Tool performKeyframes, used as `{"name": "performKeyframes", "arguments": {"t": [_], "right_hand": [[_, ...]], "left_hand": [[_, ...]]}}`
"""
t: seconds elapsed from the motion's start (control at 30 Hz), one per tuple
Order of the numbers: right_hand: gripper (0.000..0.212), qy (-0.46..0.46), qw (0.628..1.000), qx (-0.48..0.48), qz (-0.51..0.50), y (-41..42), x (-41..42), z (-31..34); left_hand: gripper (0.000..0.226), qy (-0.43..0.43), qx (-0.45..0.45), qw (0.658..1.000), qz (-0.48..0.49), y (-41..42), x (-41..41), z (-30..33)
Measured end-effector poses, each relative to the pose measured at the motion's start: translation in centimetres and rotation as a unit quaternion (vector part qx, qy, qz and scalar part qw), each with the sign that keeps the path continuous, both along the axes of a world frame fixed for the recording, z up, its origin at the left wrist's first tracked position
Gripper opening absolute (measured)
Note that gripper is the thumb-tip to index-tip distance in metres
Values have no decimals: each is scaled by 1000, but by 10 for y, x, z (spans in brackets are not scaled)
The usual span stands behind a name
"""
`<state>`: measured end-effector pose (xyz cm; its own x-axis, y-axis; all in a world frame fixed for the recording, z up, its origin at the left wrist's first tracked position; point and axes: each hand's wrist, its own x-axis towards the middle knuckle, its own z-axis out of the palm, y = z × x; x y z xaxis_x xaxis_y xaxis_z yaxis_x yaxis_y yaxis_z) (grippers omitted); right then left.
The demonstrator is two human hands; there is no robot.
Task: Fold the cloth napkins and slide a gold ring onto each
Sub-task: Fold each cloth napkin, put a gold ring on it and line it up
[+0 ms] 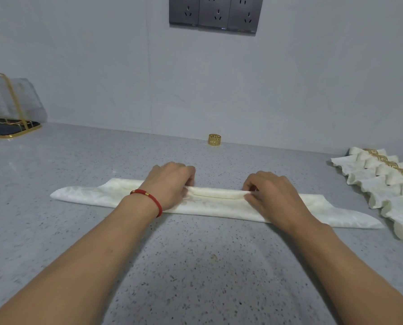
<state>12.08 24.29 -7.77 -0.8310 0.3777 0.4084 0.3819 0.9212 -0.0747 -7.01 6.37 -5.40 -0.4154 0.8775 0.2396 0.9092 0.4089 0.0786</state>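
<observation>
My left hand [172, 181] and right hand [269, 192] pinch the raised fold of the napkin [214, 200], a long strip mid-bench. Gold ring [214, 139] stands at the bench's [195, 266] back edge; finished napkins [383, 181] line its right edge.

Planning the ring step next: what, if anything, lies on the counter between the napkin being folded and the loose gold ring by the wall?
Nothing visible. Bare counter separates the napkin from the gold ring. Both hands, left hand and right hand, grip the napkin's far fold.
</observation>
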Motion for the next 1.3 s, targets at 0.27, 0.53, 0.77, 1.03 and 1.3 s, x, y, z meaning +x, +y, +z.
{"name": "performKeyframes", "arguments": {"t": [0.27, 0.53, 0.77, 1.03, 1.3], "right_hand": [[8, 16, 991, -129, 26, 1, 14, 5], [11, 12, 999, 11, 40, 0, 3, -2], [15, -10, 999, -7, 30, 1, 1, -2], [25, -24, 999, 11, 48, 2, 2, -6], [9, -48, 998, 20, 38, -15, 6, 11]], "left_hand": [[19, -80, -48, 995, -46, -8, -10, 8], [18, 25, -11, 999, -20, 0, -8, -2], [27, -29, -42, 998, -30, -3, -13, 2], [24, -53, -50, 997, -9, 1, -12, -3], [25, -6, -82, 996, -19, -7, 3, 12]]}}
